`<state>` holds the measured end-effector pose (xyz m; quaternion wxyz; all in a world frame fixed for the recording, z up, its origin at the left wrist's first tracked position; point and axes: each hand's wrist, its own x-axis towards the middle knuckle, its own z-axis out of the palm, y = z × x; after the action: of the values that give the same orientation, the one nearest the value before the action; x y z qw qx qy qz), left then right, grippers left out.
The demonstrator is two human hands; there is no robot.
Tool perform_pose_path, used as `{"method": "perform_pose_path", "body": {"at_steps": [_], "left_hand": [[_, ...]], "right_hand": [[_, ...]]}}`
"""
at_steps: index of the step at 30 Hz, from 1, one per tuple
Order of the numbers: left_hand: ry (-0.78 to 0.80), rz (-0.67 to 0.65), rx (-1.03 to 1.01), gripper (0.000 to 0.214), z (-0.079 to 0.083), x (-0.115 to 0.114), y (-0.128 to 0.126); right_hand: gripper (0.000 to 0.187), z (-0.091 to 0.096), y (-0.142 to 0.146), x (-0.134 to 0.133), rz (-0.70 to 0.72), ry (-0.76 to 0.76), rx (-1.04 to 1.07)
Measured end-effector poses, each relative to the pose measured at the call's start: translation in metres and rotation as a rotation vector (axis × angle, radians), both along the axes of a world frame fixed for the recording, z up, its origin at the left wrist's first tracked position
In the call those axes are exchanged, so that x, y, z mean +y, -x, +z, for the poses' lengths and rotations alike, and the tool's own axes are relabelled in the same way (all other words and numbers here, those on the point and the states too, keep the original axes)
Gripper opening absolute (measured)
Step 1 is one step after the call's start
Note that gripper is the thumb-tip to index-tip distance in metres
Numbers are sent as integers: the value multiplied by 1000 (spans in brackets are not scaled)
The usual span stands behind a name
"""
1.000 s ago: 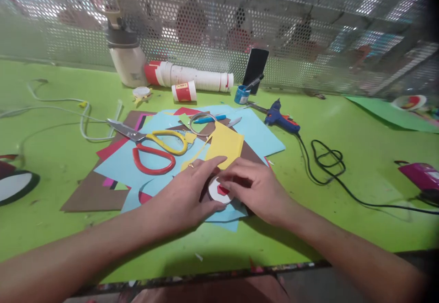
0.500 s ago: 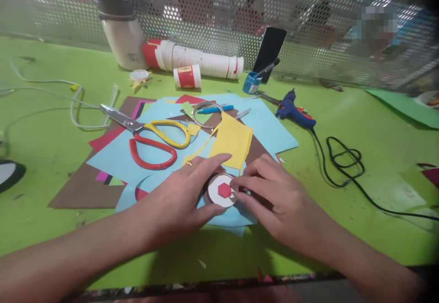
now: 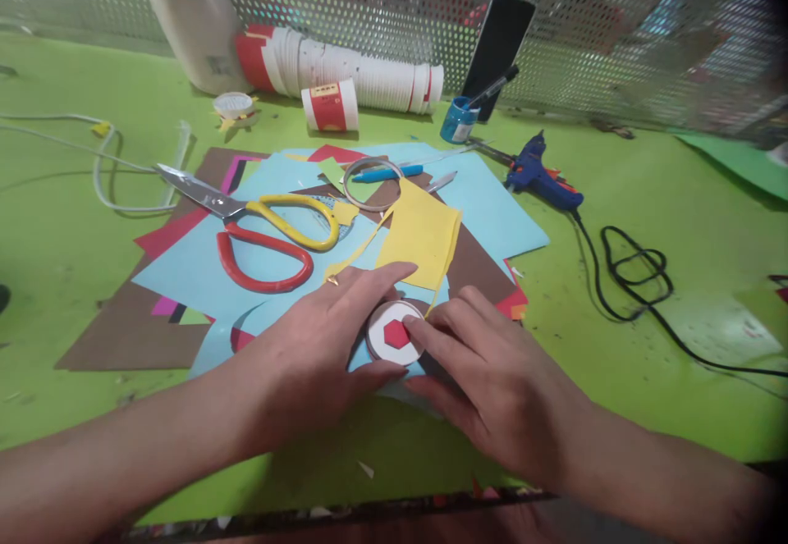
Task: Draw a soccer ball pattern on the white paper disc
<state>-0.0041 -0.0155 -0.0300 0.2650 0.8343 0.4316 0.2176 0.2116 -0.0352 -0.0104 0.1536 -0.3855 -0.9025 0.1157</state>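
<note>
A round white piece point(image 3: 377, 345) with a raised rim, like the base of a paper cup, lies in front of me with a red paper hexagon point(image 3: 395, 333) at its middle. My left hand point(image 3: 326, 343) curves around its left side, thumb at the lower edge and fingers along the top. From the right, my right hand point(image 3: 486, 372) sets its index fingertip on the hexagon's upper right edge, its thumb apart below the disc. Just beyond lies folded yellow paper point(image 3: 424, 232). Big scissors point(image 3: 271, 232) with red and yellow handles rest open to the left.
Coloured sheets point(image 3: 492, 216) spread under the work. Behind them are a tape ring point(image 3: 348, 187), blue pen point(image 3: 387, 173), cup stack point(image 3: 363, 72), single cup point(image 3: 331, 106), blue jar point(image 3: 459, 121) and phone point(image 3: 498, 43). A glue gun point(image 3: 542, 175) with a black cord lies right.
My right index finger has moved from the disc's right edge onto the hexagon, and its thumb has come away below. A small pale bit by the hexagon no longer shows. The view has tilted down.
</note>
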Motion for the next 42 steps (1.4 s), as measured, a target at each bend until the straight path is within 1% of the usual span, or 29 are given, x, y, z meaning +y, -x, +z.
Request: {"method": "perform_pose_path", "body": {"at_steps": [4,9,15,21,26,30,32,35,38,40,42], "left_hand": [[0,-7,12,72,0,0,0],[0,-3,46,74,4,0,1],[22,5,41,63,5,0,0],[-1,3,35,59,3,1,0],[18,-1,37,57,5,2,-2],[7,10,31,58,4,1,-2],[-2,10,22,58,4,1,-1],[11,2,28,57,5,1,-1],[73,18,61,43,6,2,0],[89,10,63,33,7,1,1],[75,-8,56,28,6,1,2]], "right_hand": [[37,1,-1,-1,-17,-22,33],[31,4,-5,-4,55,-74,114],[33,4,-4,-2,106,-37,23],[35,6,-4,0,107,5,-23],[35,6,-5,0,108,28,-8],[38,6,-7,0,113,-4,37],[39,7,-9,1,96,-22,75],[30,9,-13,6,5,-38,122],[22,10,-15,10,-63,-45,163],[21,10,-15,11,-63,-22,182],[21,10,-14,10,-56,14,191]]}}
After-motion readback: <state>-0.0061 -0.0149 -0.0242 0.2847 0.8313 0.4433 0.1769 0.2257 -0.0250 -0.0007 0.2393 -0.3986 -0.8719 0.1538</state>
